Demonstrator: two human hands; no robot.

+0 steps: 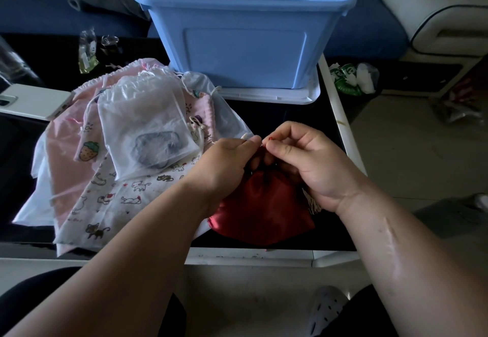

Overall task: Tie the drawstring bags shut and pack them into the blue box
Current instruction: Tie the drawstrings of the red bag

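A red satin drawstring bag (260, 213) lies on the black table near its front edge. My left hand (227, 162) and my right hand (311, 162) meet above the bag's gathered mouth, each pinching its red drawstring between thumb and fingers. The blue box (245, 54) stands open at the back of the table on a white lid (269, 96); its inside is hidden from here. To the left lies a pile of several bags: a sheer white one (148, 125) on top, a pink one (66, 157) and a cat-print one (124, 199) beneath.
A white phone (34, 101) lies at the table's left. A small clear packet (87, 51) and a ring-shaped object (109, 42) sit behind the pile. The table's right edge (340, 122) borders tiled floor with litter (353, 77). A sofa stands behind.
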